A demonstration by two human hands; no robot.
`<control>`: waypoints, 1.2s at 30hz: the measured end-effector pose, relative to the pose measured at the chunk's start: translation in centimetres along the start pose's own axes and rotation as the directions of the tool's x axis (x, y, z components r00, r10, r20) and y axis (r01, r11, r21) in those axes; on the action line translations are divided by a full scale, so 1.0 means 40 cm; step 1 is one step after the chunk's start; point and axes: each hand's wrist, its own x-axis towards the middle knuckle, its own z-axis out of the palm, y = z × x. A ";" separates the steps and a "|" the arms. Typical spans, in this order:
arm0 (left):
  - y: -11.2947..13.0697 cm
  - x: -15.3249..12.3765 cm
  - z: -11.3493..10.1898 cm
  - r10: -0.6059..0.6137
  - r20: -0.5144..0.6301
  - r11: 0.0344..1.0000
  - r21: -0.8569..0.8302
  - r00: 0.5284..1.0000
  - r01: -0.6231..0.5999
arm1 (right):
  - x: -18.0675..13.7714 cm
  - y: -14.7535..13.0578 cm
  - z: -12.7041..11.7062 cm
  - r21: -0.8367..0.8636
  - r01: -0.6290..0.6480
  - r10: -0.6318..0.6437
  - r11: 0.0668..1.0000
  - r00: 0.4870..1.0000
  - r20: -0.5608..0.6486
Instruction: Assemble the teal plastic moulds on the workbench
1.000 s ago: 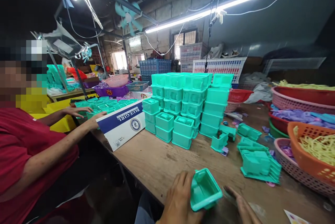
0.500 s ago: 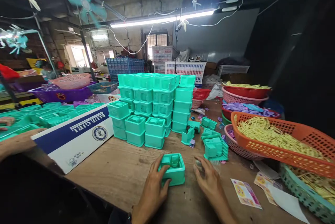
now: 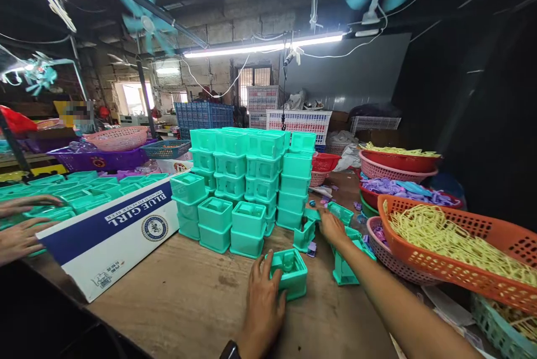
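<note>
My left hand (image 3: 264, 294) grips the left side of a small turquoise-green plastic box (image 3: 291, 278) that sits on the wooden table, its moulded inside facing up. My right hand (image 3: 333, 228) reaches forward among loose green plastic parts, beside a flat green piece (image 3: 312, 215); its fingertips are mostly hidden, so I cannot make out a hold. Below that hand lies a pile of nested green parts (image 3: 350, 264). Left of it stands an open green part (image 3: 303, 234) with a small purple piece (image 3: 311, 248) next to it.
Stacked green boxes (image 3: 229, 166) rise ahead. At the left, a white-and-blue carton (image 3: 121, 230) stands by another person's hands (image 3: 25, 230) and more green boxes. On the right, an orange basket (image 3: 461, 258) holds yellow strands, near baskets of purple pieces (image 3: 403, 188).
My right hand has moved forward from beside the box to the loose green parts. My left hand keeps its hold on the box. The view has shifted slightly.
</note>
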 end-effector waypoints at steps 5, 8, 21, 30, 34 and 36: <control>0.015 0.070 0.002 -0.039 0.037 0.996 0.085 0.999 0.036 | 0.015 0.070 -0.029 0.149 -0.065 0.071 0.987 0.997 -0.035; 0.014 0.086 0.012 -0.069 -0.027 0.992 0.104 0.997 0.071 | -0.002 0.110 -0.074 0.306 -0.058 0.089 0.950 0.992 -0.089; 0.137 -0.023 -0.016 -0.119 -0.110 0.763 -0.647 0.987 0.020 | -0.461 0.093 -0.204 0.927 -0.251 0.301 0.280 0.940 0.163; 0.150 -0.095 -0.062 -0.135 0.277 0.493 -0.814 0.951 0.307 | -0.718 -0.006 -0.087 0.867 -0.263 0.139 0.424 0.965 0.224; 0.126 -0.129 -0.084 -0.123 0.233 0.521 -0.812 0.965 0.263 | -0.759 -0.021 -0.054 0.797 -0.171 0.035 0.579 0.982 0.186; 0.112 -0.136 -0.095 -0.094 0.226 0.532 -0.811 0.970 0.241 | -0.768 -0.025 -0.063 0.734 -0.083 -0.037 0.674 0.989 0.146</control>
